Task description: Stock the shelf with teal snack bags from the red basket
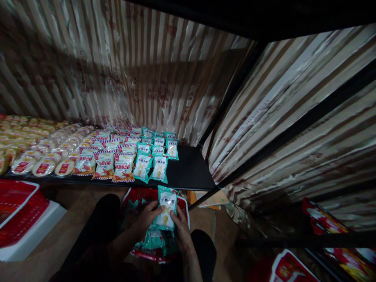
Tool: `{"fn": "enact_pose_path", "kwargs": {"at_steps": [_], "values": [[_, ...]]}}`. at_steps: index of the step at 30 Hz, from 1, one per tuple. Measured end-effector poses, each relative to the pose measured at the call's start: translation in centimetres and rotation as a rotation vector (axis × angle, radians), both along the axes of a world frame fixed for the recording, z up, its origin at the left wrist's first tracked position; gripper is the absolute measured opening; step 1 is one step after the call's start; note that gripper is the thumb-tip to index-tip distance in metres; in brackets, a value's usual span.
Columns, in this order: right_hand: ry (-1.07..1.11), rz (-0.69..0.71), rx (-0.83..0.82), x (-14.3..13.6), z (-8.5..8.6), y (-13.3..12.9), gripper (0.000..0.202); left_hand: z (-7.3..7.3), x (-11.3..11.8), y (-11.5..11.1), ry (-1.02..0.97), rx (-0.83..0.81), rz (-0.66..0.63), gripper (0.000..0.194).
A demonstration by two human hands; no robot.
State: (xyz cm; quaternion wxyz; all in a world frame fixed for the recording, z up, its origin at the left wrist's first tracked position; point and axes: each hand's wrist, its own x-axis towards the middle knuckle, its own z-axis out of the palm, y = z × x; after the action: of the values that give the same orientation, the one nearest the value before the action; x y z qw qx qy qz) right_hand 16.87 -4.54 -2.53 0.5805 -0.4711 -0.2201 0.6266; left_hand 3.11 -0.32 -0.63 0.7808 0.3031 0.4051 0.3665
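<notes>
Head view: hands [149, 215] [182, 228] hold a glossy, pillow-shaped teal packet [167, 205].

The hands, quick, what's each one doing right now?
Left hand: closed, holding the left edge of a teal-and-white snack packet.
Right hand: closed, holding the same packet by its right edge.

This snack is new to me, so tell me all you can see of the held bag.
The bag is teal at the ends, with a white front, dark characters and yellow figures. It looks like glossy, puffed plastic; no opening shows. Its print faces the camera, top toward the shelf. The left grip and right grip hold its sides above the container.
</notes>
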Motion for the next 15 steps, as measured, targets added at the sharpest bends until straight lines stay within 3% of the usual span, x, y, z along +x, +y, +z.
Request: {"fn": "enact_pose_path", "kwargs": {"at_steps": [8, 15], "values": [[-0.144, 0.022, -0.008, 1.2, 0.9, 0.9, 0.065, -0.7, 1.0, 1.1, 0.172, 0.157, 0.063, 0.061], [-0.251, -0.023, 0.030, 1.6, 0.4, 1.8, 0.061, -1.2, 2.2, 2.4, 0.222, 0.240, 0.055, 0.059]]}}
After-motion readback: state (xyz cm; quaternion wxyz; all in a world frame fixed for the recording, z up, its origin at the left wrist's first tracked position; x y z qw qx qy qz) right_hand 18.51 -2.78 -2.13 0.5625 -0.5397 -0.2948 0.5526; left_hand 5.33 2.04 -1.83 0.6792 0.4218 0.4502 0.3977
